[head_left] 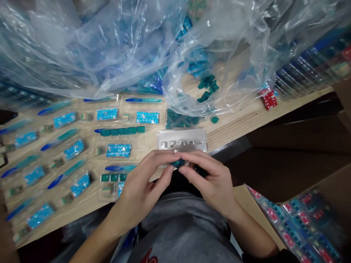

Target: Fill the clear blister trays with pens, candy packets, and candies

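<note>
A small dark teal piece (178, 163) is pinched between the fingertips of my left hand (149, 175) and my right hand (210, 175), close to my body. Something dark also shows under the right hand's fingers, too hidden to name. Just beyond my fingers lies a silver-grey tray (189, 135) with a row of square recesses; my hands cover its near edge. Left of my hands, clear plastic trays hold blue patterned packets (118, 150), pens (120, 168) and small striped blocks. Rows of teal cubes (122, 130) sit in two of them.
A large clear plastic bag (115, 47) covers the back of the wooden table (236, 120). Loose teal pieces (208, 86) show inside an open bag. A red packet (268, 99) lies near the right edge. Filled packs (298, 219) stand in a cardboard box at lower right.
</note>
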